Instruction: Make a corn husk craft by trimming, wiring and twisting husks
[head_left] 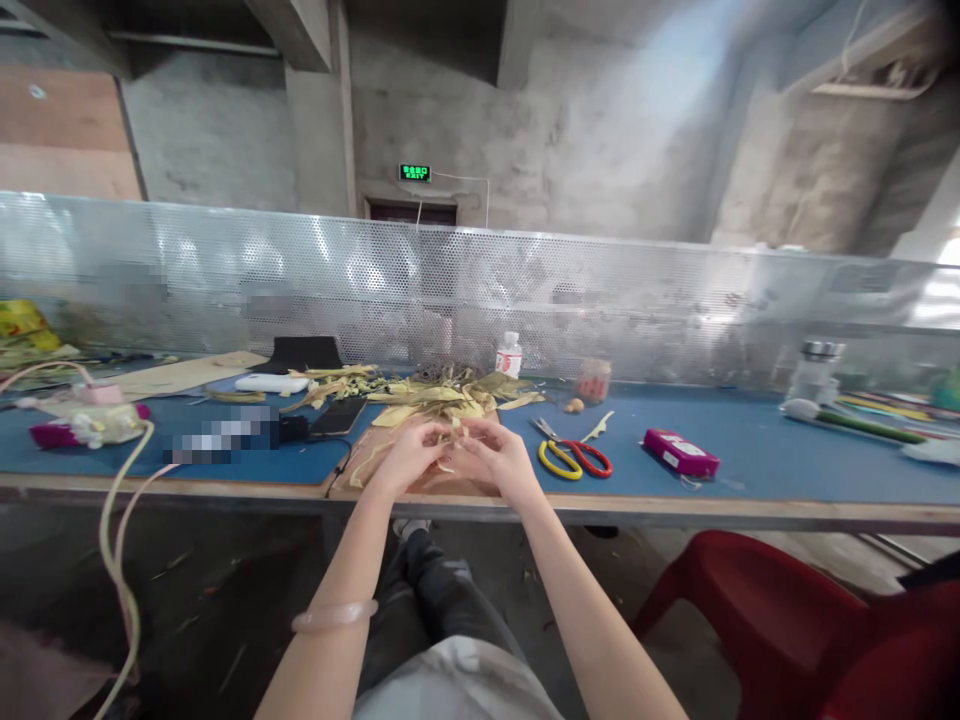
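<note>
Both my hands meet over the front edge of the blue table. My left hand and my right hand have their fingers curled and pinched around thin pale yellow leaf strips held between them. A wider heap of dried yellow-green strips lies on the table just behind the hands. A brown board lies under the hands. Scissors with one yellow and one red handle lie right of my right hand.
A magenta case lies further right. A small white bottle and a jar stand at the back by the perforated metal screen. A phone and cables lie left. A red chair stands at lower right.
</note>
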